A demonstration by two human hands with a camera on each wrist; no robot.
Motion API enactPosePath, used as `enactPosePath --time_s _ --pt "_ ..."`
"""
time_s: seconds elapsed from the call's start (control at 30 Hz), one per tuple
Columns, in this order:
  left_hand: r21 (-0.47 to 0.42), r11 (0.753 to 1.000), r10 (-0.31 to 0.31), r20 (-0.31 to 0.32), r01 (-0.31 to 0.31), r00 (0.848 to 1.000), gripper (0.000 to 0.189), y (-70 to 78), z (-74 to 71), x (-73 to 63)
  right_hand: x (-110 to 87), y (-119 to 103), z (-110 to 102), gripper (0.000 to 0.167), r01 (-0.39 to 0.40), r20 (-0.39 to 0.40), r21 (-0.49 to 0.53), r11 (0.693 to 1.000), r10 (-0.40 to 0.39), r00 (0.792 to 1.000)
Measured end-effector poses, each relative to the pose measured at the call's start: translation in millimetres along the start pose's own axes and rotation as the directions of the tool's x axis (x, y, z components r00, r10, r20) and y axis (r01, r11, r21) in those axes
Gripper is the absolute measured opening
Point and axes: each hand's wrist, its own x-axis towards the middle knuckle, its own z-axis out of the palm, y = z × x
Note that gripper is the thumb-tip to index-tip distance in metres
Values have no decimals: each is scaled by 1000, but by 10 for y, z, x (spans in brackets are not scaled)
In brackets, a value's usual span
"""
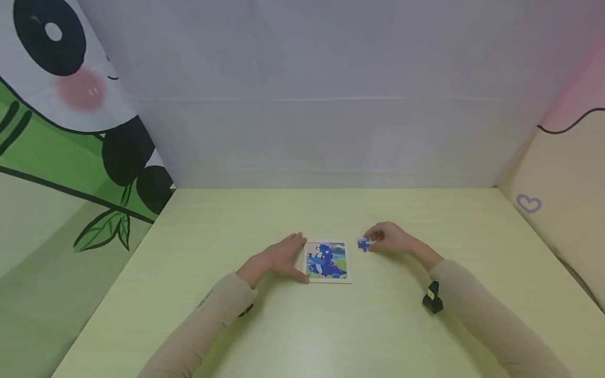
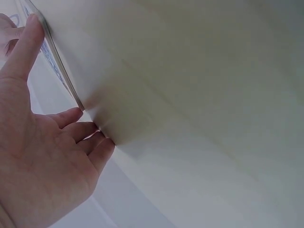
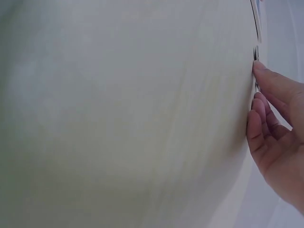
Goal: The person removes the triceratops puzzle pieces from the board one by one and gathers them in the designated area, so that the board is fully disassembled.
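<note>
A small puzzle board with a pale frame lies flat on the table; its picture shows a blue dinosaur on grass. A pale patch shows at the picture's upper left. My left hand spans the board's left side, fingers spread, with the thumb at the near left corner and a fingertip at the far left corner. In the left wrist view the left hand's other fingertips rest at the table. To the board's right, my right hand pinches a blue puzzle piece close over the table; its remaining fingers curl inward.
The pale yellow table reaches back to a whitish cloth wall. Printed cloth panels stand at the left and right. A black wrist device is strapped at the right sleeve.
</note>
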Motion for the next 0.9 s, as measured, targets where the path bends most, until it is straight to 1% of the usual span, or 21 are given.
enactPosePath --time_s 0.17,0.3,0.67,0.9 --pt "10 1000 -2 -3 2 1000 106 -16 24 7 -22 -19 -10 31 -40 8 45 998 39 999" --pt "0 1000 -5 -7 5 1000 106 -17 25 8 -26 -13 -4 32 -54 6 56 997 54 999" --pt "9 1000 -3 -6 3 1000 106 -22 30 10 -43 -6 3 33 -58 2 70 996 58 998" --pt "-12 1000 10 -18 -10 1000 106 -19 22 -5 -42 -10 -2 34 -63 15 75 995 62 998"
